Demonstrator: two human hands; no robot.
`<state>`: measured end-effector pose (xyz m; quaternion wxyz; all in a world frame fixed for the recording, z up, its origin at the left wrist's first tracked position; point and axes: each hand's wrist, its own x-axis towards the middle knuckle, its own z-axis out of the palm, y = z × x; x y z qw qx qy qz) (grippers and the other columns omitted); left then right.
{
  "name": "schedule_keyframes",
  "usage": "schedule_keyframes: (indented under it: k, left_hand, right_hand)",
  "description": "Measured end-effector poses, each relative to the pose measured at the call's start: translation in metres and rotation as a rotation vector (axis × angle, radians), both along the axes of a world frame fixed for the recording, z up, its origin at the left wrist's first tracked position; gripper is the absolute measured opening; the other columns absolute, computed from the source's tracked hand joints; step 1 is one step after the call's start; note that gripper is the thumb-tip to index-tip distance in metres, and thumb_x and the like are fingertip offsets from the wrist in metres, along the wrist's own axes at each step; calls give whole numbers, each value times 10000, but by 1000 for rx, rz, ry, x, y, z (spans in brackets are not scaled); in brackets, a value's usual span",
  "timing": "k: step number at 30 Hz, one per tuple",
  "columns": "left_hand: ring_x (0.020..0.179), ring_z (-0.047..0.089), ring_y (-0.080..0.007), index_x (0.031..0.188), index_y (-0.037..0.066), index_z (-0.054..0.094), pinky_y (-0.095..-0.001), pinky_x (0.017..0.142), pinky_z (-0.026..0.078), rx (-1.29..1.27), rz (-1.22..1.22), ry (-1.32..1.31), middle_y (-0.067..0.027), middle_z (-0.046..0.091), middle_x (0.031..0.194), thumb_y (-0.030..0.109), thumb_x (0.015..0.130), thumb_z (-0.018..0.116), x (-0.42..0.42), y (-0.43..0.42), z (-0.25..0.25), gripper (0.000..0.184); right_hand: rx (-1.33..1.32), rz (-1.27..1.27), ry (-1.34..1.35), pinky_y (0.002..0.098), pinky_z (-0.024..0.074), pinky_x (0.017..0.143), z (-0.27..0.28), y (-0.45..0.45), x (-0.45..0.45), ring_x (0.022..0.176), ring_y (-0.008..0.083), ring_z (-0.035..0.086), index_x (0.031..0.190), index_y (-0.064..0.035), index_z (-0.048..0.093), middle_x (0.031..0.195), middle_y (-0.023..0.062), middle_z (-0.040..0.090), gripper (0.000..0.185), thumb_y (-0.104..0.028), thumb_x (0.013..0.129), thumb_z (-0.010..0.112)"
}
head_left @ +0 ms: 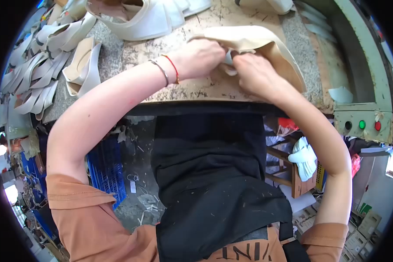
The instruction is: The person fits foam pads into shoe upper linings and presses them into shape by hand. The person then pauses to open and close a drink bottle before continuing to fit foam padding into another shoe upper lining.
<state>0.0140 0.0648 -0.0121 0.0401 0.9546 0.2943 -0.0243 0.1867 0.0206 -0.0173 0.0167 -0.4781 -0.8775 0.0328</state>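
Both bare hands met over the work surface [148, 81], in front of the wearer's black apron [209, 170]. The left hand [206, 57], its fingers curled, grasped the near edge of a curved cream piece [253, 37]; the right hand [256, 73] gripped the same piece just beside it, thumb and forefinger drawn together. The fingertips were partly hidden. The cream piece lay near the front of the surface, its pale band arching beyond the hands and its tan inner side turned toward the right forearm. A layered white stack [137, 24] stood farther back, and overlapping white pieces [39, 70] lined the left side. At right stood a green metal housing [367, 109] bearing black, green and red buttons; below, a white bundle [303, 159] rested on a wooden stool [298, 187].
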Motion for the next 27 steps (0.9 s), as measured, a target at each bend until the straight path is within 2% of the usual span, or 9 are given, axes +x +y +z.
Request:
schedule_keyframes:
  k: [3, 5, 10, 13, 15, 20, 24, 26, 27]
  left_hand:
    - [844, 632, -335, 880, -1, 643, -409, 777, 507, -72, 54, -195, -173, 652, 821, 24, 711, 633, 0, 2, -11, 171]
    - [926, 612, -321, 963, -13, 640, -383, 822, 484, -206, 148, 66, -185, 643, 921, 76, 779, 622, 15, 10, 6, 206]
    - [743, 677, -310, 733, 3, 670, -401, 670, 536, -6, 51, 42, -179, 674, 764, 150, 726, 619, 28, 33, -19, 155]
    - [725, 664, -317, 729, -2, 670, -409, 662, 528, 181, -101, 149, -170, 670, 742, 149, 733, 610, 31, 43, -30, 163]
    - [743, 659, -319, 753, -2, 668, -408, 678, 524, 185, -114, 145, -171, 670, 762, 151, 733, 615, 29, 46, -29, 163]
    - [788, 646, -325, 814, -1, 664, -404, 718, 512, 93, -143, 158, -172, 670, 811, 155, 733, 630, 22, 52, -12, 179]
    - [823, 635, -330, 862, 0, 662, -401, 750, 503, -152, -158, 209, -173, 670, 850, 159, 734, 641, -3, 58, 12, 205]
    - [876, 625, -331, 912, 0, 653, -393, 789, 492, -363, -122, 173, -173, 668, 897, 164, 730, 655, -21, 56, 30, 245]
    - [904, 619, -327, 936, 4, 645, -388, 808, 482, -138, -205, 157, -166, 663, 916, 158, 735, 656, -27, 54, 25, 254]
  right_hand:
    - [-216, -63, 61, 449, 528, 739, 6, 12, 5, 811, 352, 656, 827, 49, 631, 830, 244, 651, 152, -35, 724, 559]
    - [-317, -65, 22, 428, 488, 759, 11, 28, 12, 802, 360, 632, 860, 48, 617, 823, 235, 640, 191, -132, 797, 598]
    - [-399, -99, -100, 405, 489, 800, 2, 48, 19, 921, 296, 603, 1070, 30, 549, 1040, 164, 576, 365, -160, 781, 664]
    - [166, 155, 272, 403, 475, 808, -16, 24, 24, 898, 329, 596, 1030, 35, 558, 951, 206, 612, 275, -84, 795, 637]
    - [304, 227, 8, 383, 477, 841, -20, -3, 23, 1034, 296, 562, 1106, -14, 555, 1133, 156, 553, 374, -18, 733, 585]
    - [393, 282, -26, 287, 472, 861, -27, -25, 7, 1092, 226, 538, 1278, 22, 492, 1204, 109, 534, 551, 5, 729, 539]
    - [760, 450, -34, 272, 432, 848, -43, 20, -37, 936, 190, 569, 968, -27, 648, 1033, 106, 610, 246, -148, 813, 500]
    - [672, 537, -282, 278, 435, 800, -24, 20, -42, 910, 178, 567, 939, -32, 652, 988, 98, 619, 225, -149, 807, 513]
    - [621, 575, -410, 281, 436, 775, -8, 19, -44, 897, 173, 567, 924, -34, 655, 966, 94, 623, 215, -149, 804, 519]
